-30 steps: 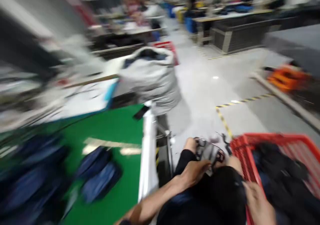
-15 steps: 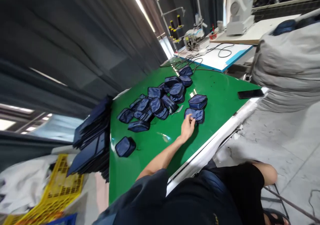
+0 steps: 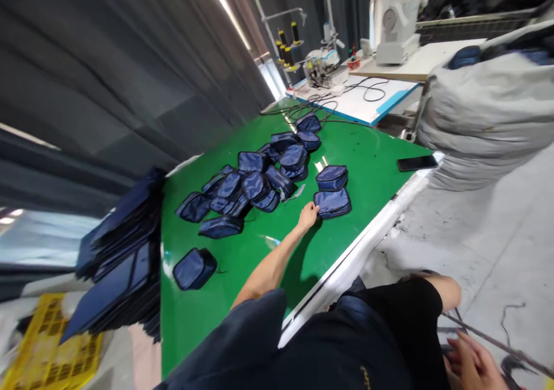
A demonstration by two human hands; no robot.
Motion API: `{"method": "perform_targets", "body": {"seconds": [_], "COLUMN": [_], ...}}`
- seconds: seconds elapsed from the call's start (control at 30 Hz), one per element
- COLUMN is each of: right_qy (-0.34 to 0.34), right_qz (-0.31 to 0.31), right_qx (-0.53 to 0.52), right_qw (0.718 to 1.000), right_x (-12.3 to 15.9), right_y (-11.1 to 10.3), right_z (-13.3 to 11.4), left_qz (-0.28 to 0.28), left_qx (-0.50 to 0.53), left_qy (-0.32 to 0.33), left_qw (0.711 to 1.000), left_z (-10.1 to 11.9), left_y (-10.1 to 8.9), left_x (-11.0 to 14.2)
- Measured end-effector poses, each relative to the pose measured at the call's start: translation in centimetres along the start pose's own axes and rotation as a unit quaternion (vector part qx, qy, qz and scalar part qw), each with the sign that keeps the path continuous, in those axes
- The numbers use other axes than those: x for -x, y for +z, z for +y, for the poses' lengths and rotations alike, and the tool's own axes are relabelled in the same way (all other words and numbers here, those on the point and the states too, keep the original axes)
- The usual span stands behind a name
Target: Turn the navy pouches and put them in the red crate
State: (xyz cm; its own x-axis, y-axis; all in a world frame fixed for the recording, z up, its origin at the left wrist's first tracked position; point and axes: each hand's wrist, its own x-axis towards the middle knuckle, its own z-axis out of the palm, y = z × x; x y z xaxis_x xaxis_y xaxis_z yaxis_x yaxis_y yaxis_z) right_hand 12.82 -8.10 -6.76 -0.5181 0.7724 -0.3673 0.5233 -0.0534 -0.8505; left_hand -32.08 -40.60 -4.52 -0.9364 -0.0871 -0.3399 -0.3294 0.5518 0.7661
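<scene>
My left hand (image 3: 309, 214) is closed with its fingertips pinching the left edge of a navy zip pouch (image 3: 332, 203), which lies flat on the green table (image 3: 277, 280). A second navy pouch (image 3: 332, 177) sits right behind it, touching. To the left of these is a heap of similar pouches (image 3: 256, 187), and one pouch (image 3: 194, 269) lies alone near the table's left side. Low at the right edge of view, my right hand (image 3: 474, 362) hangs beside my knee, fingers loosely apart, holding nothing that I can see.
A black phone (image 3: 417, 163) lies at the table's right corner. Behind are a sewing machine (image 3: 321, 67) with thread cones and loose cables (image 3: 303, 106). Stacked dark fabric panels (image 3: 125, 257) stand at the left, a yellow crate (image 3: 56, 344) below. A large grey sack (image 3: 489, 113) bulges at right.
My left hand has shifted from the top of the nearer pouch to its left edge. My right hand has come into view at lower right. The camera view has turned slightly right.
</scene>
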Motion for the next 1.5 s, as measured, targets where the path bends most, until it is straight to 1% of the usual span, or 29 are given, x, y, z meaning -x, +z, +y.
{"method": "perform_targets", "body": {"seconds": [0.07,0.1,0.2,0.27,0.3,0.33,0.4,0.47,0.53,0.6,0.63,0.67,0.77,0.83,0.9,0.97,1.03,1.1,1.17,1.23,1.3,1.33,1.37,1.4,1.47,1.5], "right_qy": [0.047,0.052,0.007,-0.019,-0.028,-0.026,-0.012,-0.002,-0.018,-0.053,-0.076,-0.099,-0.155,-0.172,-0.166,-0.136,-0.103,-0.079,-0.063,-0.048,-0.033,-0.018,0.005,0.033,0.096,0.117], "right_qz": [0.001,-0.03,-0.074,-0.085,-0.086,-0.078,-0.042,0.008,0.055,0.104,0.127,0.145,0.166,0.163,0.176,0.221,0.277,0.311,0.312,0.298,0.275,0.276,0.294,0.325,0.407,0.428], "right_qx": [-0.043,-0.057,-0.114,-0.147,-0.165,-0.177,-0.184,-0.161,-0.119,-0.059,-0.027,0.006,0.092,0.129,0.141,0.132,0.117,0.106,0.093,0.071,0.046,0.038,0.034,0.035,0.042,0.045], "right_qw": [0.998,0.997,0.991,0.985,0.982,0.981,0.982,0.987,0.991,0.991,0.989,0.984,0.97,0.963,0.96,0.957,0.948,0.941,0.943,0.951,0.96,0.96,0.955,0.945,0.907,0.895], "right_x": [-0.1,0.0,0.4,0.2,-0.1,-0.3,-0.6,-0.3,0.6,1.8,2.4,3.0,4.5,5.1,5.6,5.9,6.3,6.6,7.1,7.5,8.0,8.2,8.5,8.8,9.5,9.9], "right_y": [2.1,3.2,6.0,7.0,7.2,7.1,6.3,4.9,3.4,2.0,1.4,0.9,-0.3,-0.7,-0.8,-0.6,-0.2,0.2,0.4,0.2,-0.7,-1.5,-2.5,-3.6,-6.0,-7.0], "right_z": [-1.5,-2.8,-7.3,-9.8,-10.6,-11.2,-11.6,-11.5,-11.1,-10.8,-10.6,-10.3,-9.1,-7.9,-6.7,-5.7,-5.1,-5.0,-5.1,-5.0,-4.4,-3.8,-3.1,-2.1,-0.1,0.7], "left_qz": [-0.059,-0.094,-0.205,-0.276,-0.311,-0.346,-0.41,-0.449,-0.453,-0.441,-0.442,-0.453,-0.523,-0.55,-0.541,-0.532,-0.549,-0.578,-0.58,-0.565,-0.558,-0.557,-0.556,-0.559,-0.575,-0.592], "left_qx": [0.035,0.052,0.085,0.094,0.097,0.1,0.098,0.073,0.029,-0.02,-0.041,-0.06,-0.091,-0.093,-0.098,-0.108,-0.099,-0.072,-0.063,-0.075,-0.082,-0.082,-0.082,-0.083,-0.089,-0.096], "left_qy": [-0.004,-0.003,0.006,0.016,0.021,0.026,0.036,0.059,0.122,0.215,0.253,0.276,0.287,0.297,0.317,0.336,0.357,0.372,0.386,0.408,0.435,0.444,0.45,0.457,0.465,0.462], "left_qw": [0.998,0.994,0.975,0.956,0.945,0.932,0.906,0.889,0.883,0.871,0.86,0.846,0.798,0.775,0.773,0.77,0.749,0.723,0.714,0.714,0.702,0.697,0.694,0.687,0.667,0.654], "left_z": [0.5,0.6,1.1,1.5,1.8,2.0,2.6,3.5,4.8,6.7,7.8,8.9,11.7,12.3,11.9,10.8,9.6,8.6,8.0,7.5,7.2,7.1,7.0,6.9,6.8,6.9], "left_y": [1.1,1.8,4.4,6.7,7.9,9.1,11.7,14.1,16.0,17.2,17.6,17.8,18.5,19.3,20.2,21.1,21.6,21.7,21.6,21.5,21.1,20.8,20.5,20.0,19.1,18.8], "left_x": [2.5,4.1,9.3,12.5,13.9,15.1,17.0,18.5,19.9,21.5,22.4,23.4,26.4,28.1,29.6,30.9,32.2,33.4,34.4,34.9,35.1,35.1,35.1,35.0,35.0,35.0]}}
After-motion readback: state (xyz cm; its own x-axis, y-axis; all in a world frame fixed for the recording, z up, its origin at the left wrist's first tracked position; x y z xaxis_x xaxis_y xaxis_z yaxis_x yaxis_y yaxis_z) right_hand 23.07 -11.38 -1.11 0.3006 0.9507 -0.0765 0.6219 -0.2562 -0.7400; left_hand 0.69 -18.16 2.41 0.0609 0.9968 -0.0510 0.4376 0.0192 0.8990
